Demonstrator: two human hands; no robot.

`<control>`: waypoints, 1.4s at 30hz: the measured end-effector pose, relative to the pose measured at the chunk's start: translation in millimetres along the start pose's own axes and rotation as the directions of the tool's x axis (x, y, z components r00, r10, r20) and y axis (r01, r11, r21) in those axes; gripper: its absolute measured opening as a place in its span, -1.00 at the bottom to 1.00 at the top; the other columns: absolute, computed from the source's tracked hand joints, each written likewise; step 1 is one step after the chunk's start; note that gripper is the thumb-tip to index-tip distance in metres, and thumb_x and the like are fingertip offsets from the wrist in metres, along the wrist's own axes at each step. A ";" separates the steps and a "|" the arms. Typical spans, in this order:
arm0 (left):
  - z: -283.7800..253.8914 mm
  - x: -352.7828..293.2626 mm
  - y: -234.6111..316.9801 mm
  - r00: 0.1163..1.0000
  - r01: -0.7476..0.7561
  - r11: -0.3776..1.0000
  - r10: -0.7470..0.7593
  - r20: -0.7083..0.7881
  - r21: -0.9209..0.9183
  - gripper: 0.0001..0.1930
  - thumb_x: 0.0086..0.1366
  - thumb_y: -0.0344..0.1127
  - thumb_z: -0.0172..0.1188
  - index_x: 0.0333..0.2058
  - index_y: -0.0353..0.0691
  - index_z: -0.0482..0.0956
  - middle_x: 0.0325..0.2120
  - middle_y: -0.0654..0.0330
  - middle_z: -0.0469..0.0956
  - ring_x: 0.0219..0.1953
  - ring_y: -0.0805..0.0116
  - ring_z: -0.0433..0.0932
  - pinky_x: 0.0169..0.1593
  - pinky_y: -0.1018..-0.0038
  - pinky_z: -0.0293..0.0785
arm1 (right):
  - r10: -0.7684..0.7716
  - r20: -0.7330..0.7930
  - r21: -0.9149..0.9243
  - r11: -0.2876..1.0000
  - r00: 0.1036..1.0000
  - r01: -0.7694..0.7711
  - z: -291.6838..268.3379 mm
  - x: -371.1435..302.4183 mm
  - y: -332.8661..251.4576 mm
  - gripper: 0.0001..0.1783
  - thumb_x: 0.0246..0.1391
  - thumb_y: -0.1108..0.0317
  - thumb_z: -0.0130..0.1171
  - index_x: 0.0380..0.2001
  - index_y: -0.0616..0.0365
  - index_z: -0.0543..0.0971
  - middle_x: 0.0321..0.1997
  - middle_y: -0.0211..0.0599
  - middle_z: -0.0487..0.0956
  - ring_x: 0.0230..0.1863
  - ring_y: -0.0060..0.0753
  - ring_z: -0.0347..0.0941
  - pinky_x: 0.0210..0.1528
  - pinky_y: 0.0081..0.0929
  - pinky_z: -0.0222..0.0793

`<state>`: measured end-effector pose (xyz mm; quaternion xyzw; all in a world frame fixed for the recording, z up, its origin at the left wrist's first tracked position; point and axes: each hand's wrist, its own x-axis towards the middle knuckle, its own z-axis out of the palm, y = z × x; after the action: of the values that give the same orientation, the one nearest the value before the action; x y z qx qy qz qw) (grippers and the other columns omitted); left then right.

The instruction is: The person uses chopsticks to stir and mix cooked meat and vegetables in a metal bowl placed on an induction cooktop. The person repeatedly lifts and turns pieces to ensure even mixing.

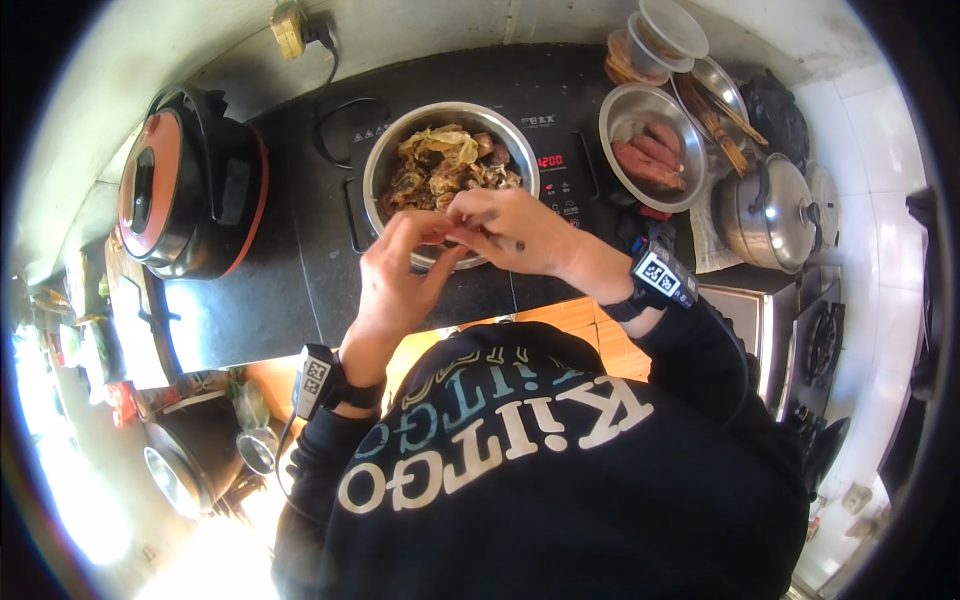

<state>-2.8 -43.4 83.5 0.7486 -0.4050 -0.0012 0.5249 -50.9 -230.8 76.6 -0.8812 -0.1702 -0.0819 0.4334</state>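
My left hand (398, 272) and my right hand (518, 238) meet over the near rim of a round metal pot (378, 150). The fingertips of both are pinched together; whatever lies between them is hidden or too small to name. Inside the pot lie brown chunks of food (450, 177) under pale yellowish, leafy pieces (445, 142). Beneath the pot is a black induction cooker (560, 185) with a lit red display. A strapped device sits on each of my wrists.
At the left stands a red-and-black electric cooker (195, 190). To the right, a metal bowl (615, 120) holds reddish, elongated pieces. Beyond it are plastic containers (672, 30) and a bowl with a whisk-like brush (715, 125). A lidded metal pot (770, 215) stands further right.
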 end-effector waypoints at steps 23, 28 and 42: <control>9.9 -70.9 -76.9 0.612 0.716 0.572 -0.790 -0.034 -0.400 -0.72 0.27 -0.20 0.22 -0.39 -0.36 0.55 -0.62 0.22 0.55 -0.67 0.62 0.45 -0.60 0.68 0.35 | 0.335 0.028 0.323 0.888 0.942 -0.326 -48.8 15.1 -19.5 -0.71 0.36 0.22 -0.15 -0.33 0.19 0.43 -0.42 -0.45 0.43 -0.46 -0.70 0.38 -0.47 -0.75 0.37; 7.4 -73.5 -77.1 0.594 0.740 0.568 -0.803 -0.045 -0.361 -0.74 0.27 -0.23 0.22 -0.42 -0.36 0.53 -0.63 0.22 0.55 -0.68 0.62 0.43 -0.61 0.67 0.33 | 0.308 -0.099 0.310 0.913 0.946 -0.265 -47.1 19.8 -25.1 -0.69 0.35 0.25 -0.11 -0.40 0.22 0.47 -0.54 -0.45 0.44 -0.58 -0.72 0.40 -0.54 -0.75 0.35; 2.5 -77.7 -83.8 0.606 0.734 0.584 -0.794 -0.053 -0.346 -0.76 0.31 -0.23 0.17 -0.36 -0.32 0.52 -0.61 0.22 0.54 -0.68 0.63 0.38 -0.61 0.69 0.27 | 0.525 -0.246 0.605 0.740 0.814 -0.295 -51.8 28.0 -10.2 -0.60 0.31 0.14 -0.05 -0.47 0.25 0.49 -0.61 -0.36 0.46 -0.70 -0.59 0.45 -0.67 -0.74 0.37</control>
<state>-5.4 12.0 -16.5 0.7601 0.0188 -0.2113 0.6142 -28.6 -259.7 123.9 -0.7014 0.1094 -0.1096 0.6957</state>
